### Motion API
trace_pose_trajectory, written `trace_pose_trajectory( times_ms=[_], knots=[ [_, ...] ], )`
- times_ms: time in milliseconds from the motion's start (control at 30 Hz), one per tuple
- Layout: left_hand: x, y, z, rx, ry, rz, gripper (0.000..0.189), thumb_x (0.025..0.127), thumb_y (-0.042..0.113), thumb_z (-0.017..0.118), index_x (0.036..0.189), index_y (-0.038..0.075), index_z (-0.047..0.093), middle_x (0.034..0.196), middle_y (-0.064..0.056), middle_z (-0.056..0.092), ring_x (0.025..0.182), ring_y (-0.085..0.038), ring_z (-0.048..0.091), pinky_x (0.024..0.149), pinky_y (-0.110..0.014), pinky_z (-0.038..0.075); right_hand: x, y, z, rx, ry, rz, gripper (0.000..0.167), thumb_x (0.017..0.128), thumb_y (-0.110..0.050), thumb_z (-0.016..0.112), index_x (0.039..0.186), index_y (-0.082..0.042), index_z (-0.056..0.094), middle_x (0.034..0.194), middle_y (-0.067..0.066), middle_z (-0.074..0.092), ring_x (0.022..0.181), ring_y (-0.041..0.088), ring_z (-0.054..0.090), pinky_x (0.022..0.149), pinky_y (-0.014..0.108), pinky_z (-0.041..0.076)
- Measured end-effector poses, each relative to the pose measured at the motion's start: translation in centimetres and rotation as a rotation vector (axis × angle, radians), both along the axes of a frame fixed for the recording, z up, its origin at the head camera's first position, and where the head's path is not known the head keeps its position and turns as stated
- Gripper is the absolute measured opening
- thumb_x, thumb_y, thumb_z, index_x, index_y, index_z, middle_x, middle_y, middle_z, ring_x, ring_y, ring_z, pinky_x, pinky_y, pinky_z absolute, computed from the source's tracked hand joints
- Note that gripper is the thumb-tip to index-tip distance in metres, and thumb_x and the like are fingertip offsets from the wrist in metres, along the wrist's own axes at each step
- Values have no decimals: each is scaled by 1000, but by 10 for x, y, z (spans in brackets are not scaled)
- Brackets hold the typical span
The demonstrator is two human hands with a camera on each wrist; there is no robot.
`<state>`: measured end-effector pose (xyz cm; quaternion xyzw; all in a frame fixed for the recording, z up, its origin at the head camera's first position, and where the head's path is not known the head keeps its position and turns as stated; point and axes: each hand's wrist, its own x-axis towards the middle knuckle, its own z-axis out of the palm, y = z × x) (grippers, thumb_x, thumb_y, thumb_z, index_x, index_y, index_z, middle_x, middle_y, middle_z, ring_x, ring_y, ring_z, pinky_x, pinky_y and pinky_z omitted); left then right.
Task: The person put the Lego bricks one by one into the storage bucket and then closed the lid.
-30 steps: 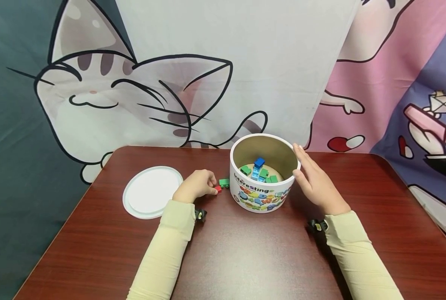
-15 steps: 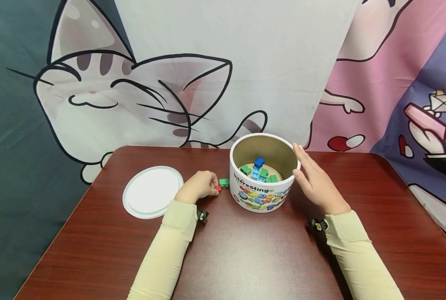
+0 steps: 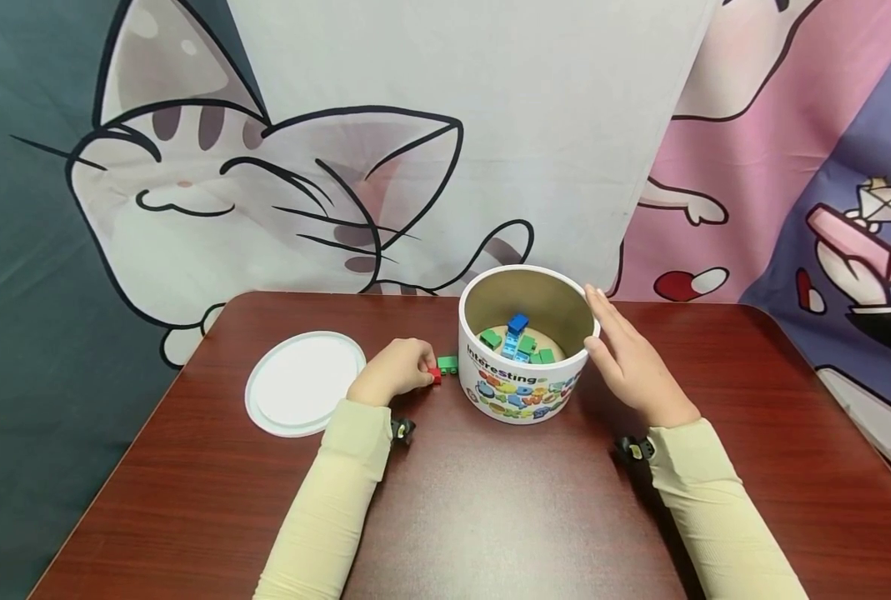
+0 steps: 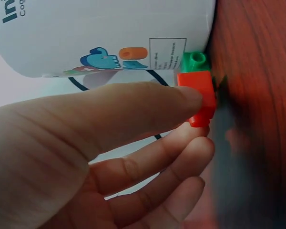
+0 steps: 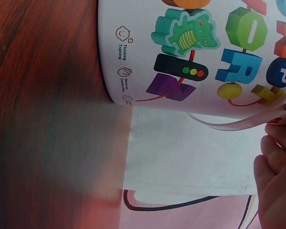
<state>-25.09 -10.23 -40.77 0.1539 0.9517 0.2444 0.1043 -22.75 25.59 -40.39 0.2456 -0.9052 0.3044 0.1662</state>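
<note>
In the head view, my left hand is low over the table, left of a white printed bucket. Its thumb and fingers pinch a red toy brick. A green brick lies between the red one and the bucket wall; from the left wrist view, the red and green appear to touch, but whether they are joined I cannot tell. My right hand rests nearly straight fingers against the bucket's right rim. Inside the bucket lie a blue brick, light blue bricks and several green bricks.
A round white lid lies flat on the brown table, just left of my left hand. The bucket's strap-like handle hangs at its side in the right wrist view. A cartoon-printed cloth hangs behind the table's far edge.
My left hand shifts only very slightly, still pinching the red brick beside the green one. The right hand and bucket stay where they were.
</note>
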Motion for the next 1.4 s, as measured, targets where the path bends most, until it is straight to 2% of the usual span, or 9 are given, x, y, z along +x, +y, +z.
trace_pose_trajectory(
  times_ms=[200, 500, 833, 1400],
  knots=[
    [1, -3, 7, 60, 58, -13, 7, 87, 2, 73, 90, 7, 69, 80, -1, 64, 78, -17, 59, 76, -31, 51, 0, 0, 0, 4, 2, -2, 68, 101, -20, 57, 162, -17, 26, 166, 9, 26, 153, 30, 23, 122, 44, 25],
    [2, -4, 15, 106, 151, -34, 10, 89, 1, 71, 97, 7, 68, 92, -6, 65, 89, -21, 62, 85, -36, 53, 0, 0, 1, 2, -1, -6, 68, 102, -20, 57, 162, -18, 26, 166, 8, 26, 153, 27, 22, 122, 45, 25],
    [7, -2, 27, 140, 240, -67, 12, 90, 0, 69, 102, 4, 67, 102, -10, 66, 98, -24, 67, 91, -38, 54, 0, 0, 0, -1, 6, 0, 64, 105, -31, 53, 162, -17, 26, 166, 8, 26, 153, 29, 23, 122, 42, 24],
    [16, 2, 42, 228, 462, -44, 14, 92, 6, 73, 105, 5, 68, 103, -9, 67, 98, -26, 65, 90, -38, 54, 0, 0, 0, 2, 5, -1, 63, 105, -32, 52, 162, -16, 27, 166, 9, 27, 153, 28, 23, 122, 42, 24]
  ],
)
